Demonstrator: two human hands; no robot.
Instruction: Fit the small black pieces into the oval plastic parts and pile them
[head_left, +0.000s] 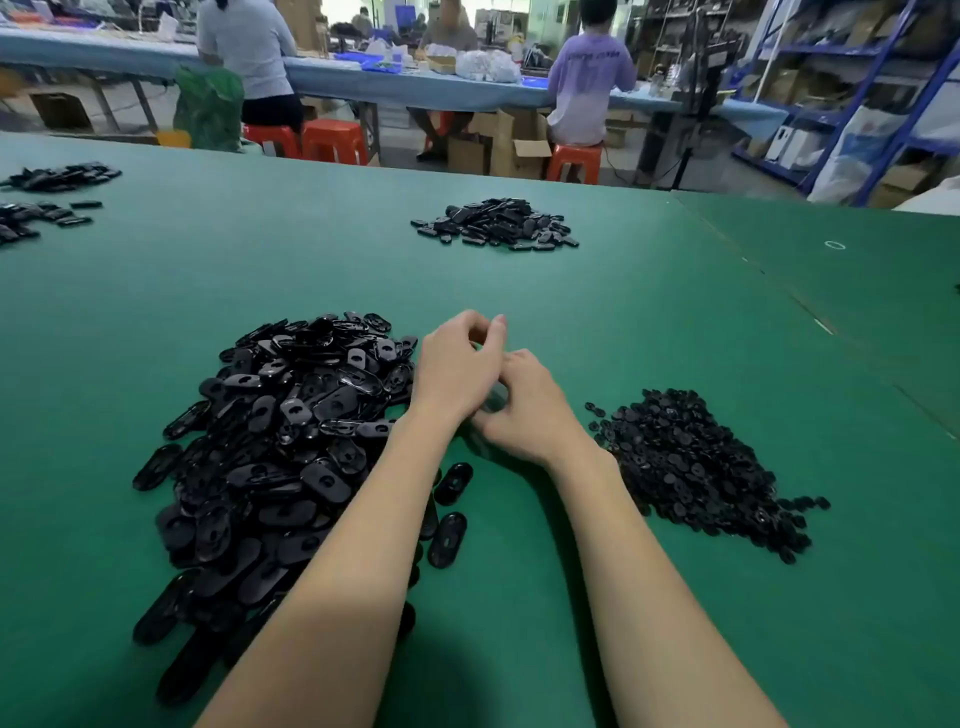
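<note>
Both hands meet at the middle of the green table, fingers curled inward and knuckles toward the camera. Left hand sits slightly farther away, its thumb and forefinger bent toward each other as if pinching; right hand lies just beside it, touching it, fingers folded under. A dark blurred shape shows between the two palms, but whether either hand actually holds a piece cannot be told. Both bare forearms reach in from the near edge.

Left of the hands lies a large heap of ovals, glossy black plastic parts with a keyhole-shaped opening, piled loosely and running down toward the near edge. The left forearm lies across the heap's right side. A few loose ovals lie flat just right of that forearm, between the two arms.

Right of the hands is a lower, flatter heap of small pieces, matte black and roughly round, with some strays at its near right edge.

Farther off, past the hands, sits a smaller far pile of black parts; what state they are in is too small to tell. More black parts lie in two groups at the far left edge.

Beyond the table, three people sit at a long blue bench, two of them on red stools. Cardboard boxes stand on the floor, and blue shelving fills the far right.
</note>
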